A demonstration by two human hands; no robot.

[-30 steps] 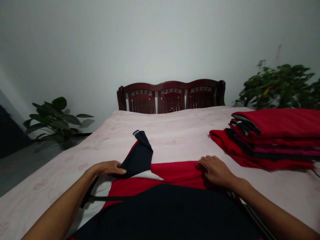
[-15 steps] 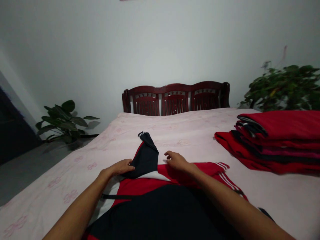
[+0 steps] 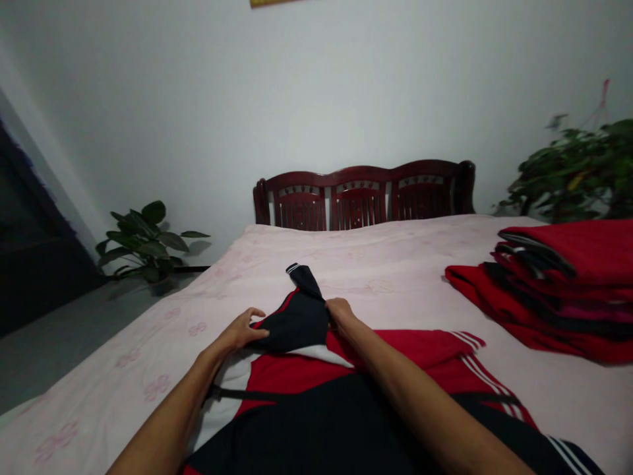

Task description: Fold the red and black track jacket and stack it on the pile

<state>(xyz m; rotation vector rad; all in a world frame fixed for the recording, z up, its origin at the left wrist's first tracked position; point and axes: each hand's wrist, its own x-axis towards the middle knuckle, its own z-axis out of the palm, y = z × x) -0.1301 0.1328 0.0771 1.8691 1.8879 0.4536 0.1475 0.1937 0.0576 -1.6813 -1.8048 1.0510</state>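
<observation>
A navy, red and white jacket (image 3: 301,373) lies spread on the bed, with a navy sleeve (image 3: 299,320) folded up towards the headboard. White stripes mark its cuff. My left hand (image 3: 242,330) rests at the sleeve's left edge, thumb on the cloth and index finger held apart from it. At the opposite edge, my right hand (image 3: 341,313) has its fingers closed on the sleeve fabric; the fingertips are partly hidden. Red cloth with white stripes (image 3: 435,346) extends to the right beneath my right forearm. Dark cloth with a thin black strap (image 3: 247,395) fills the near part.
A stack of folded red and dark clothes (image 3: 573,290) sits on the bed's right side. The pink flowered sheet (image 3: 198,376) covers the bed. Beyond are a dark wooden headboard (image 3: 366,194) and potted plants, one at left (image 3: 148,244), another at right (image 3: 568,175).
My right hand has come down and left onto the sleeve's right edge and closed there. The left hand's fingers have spread apart. The whole view has shifted slightly.
</observation>
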